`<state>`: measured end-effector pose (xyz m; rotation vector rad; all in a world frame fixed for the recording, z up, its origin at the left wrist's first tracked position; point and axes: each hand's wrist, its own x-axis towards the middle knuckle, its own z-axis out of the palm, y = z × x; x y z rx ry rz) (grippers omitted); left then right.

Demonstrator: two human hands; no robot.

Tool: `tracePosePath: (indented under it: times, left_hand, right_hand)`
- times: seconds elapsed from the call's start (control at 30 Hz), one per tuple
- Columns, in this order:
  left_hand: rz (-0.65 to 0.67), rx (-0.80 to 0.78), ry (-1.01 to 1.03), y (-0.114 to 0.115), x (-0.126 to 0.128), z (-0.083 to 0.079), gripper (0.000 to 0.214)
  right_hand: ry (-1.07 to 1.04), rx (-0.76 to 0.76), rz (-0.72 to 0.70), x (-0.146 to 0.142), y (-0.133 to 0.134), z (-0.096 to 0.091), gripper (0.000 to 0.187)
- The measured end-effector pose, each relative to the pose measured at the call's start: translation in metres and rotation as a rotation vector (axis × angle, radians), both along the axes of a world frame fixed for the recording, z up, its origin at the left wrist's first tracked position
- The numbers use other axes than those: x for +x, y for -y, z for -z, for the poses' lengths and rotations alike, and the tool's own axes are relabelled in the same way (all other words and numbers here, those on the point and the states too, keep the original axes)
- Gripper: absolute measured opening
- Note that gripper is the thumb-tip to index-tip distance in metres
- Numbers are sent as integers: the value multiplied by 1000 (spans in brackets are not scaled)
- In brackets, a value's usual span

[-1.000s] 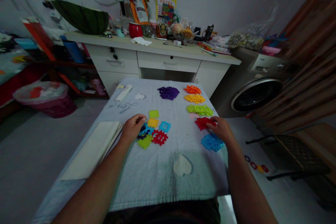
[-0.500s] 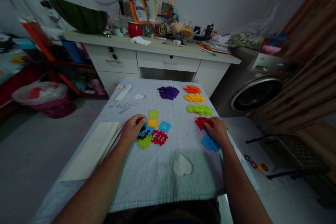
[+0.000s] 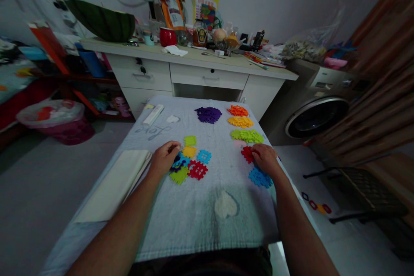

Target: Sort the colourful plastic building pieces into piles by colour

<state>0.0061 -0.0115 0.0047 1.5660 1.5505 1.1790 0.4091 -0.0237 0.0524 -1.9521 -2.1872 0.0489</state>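
Note:
My left hand (image 3: 164,158), fingers curled together, rests at the left edge of a loose group of flat plastic interlocking pieces. What it pinches, if anything, is hidden. Beside it lie a yellow piece (image 3: 189,152), a light green piece (image 3: 190,140), a blue piece (image 3: 204,156), a red piece (image 3: 197,170) and another green piece (image 3: 180,175), with a dark purple one partly overlapping. My right hand (image 3: 265,158) has its fingers closed down on the red pieces (image 3: 247,154), covering part of them. Just below that hand sits a blue pile (image 3: 260,177).
Green (image 3: 247,136), yellow (image 3: 240,122), orange (image 3: 237,111) and purple (image 3: 208,114) piles lie farther back on the cloth-covered table (image 3: 207,233). A folded cream cloth (image 3: 113,185) and a white box (image 3: 153,115) are at left. Behind stands a cluttered desk (image 3: 210,75); a washing machine (image 3: 318,103) is at right.
The right hand has shifted very slightly over the red pieces. My left hand stays in place, and the whole view has moved a little.

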Motion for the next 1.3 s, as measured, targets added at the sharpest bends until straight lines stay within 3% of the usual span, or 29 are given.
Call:
tracePosePath:
  times: [0.2, 0.3, 0.47, 0.57, 0.7, 0.87, 1.03, 1.17, 1.3]
  left_hand:
    - [0, 4, 9, -1, 0, 1, 31]
    - [-5, -3, 13, -1, 1, 0, 32]
    - [-18, 4, 27, 2, 2, -4, 32]
    - [-26, 10, 31, 3, 2, -6, 31]
    - [-28, 0, 6, 3, 3, -6, 31]
    - [-17, 5, -22, 4, 4, -8, 31]
    - [-15, 14, -29, 5, 5, -10, 30]
    - [-8, 10, -26, 6, 6, -13, 31]
    - [6, 1, -39, 5, 5, -11, 32]
  right_hand:
    - [-58, 51, 28, -21, -1, -11, 24]
    - [-161, 63, -117, -53, -1, -11, 27]
    - [-273, -2, -372, -121, 2, 4, 40]
    - [-280, -21, -398, -147, 5, 17, 50]
    - [-291, -28, -351, -160, 7, 29, 46]
    - [-348, 22, -315, -159, 7, 38, 45]
    - [-386, 90, -263, -144, 6, 27, 42]
    - [-376, 114, -241, -108, 14, 6, 35]
    - [-359, 104, -203, -48, 33, -10, 31]
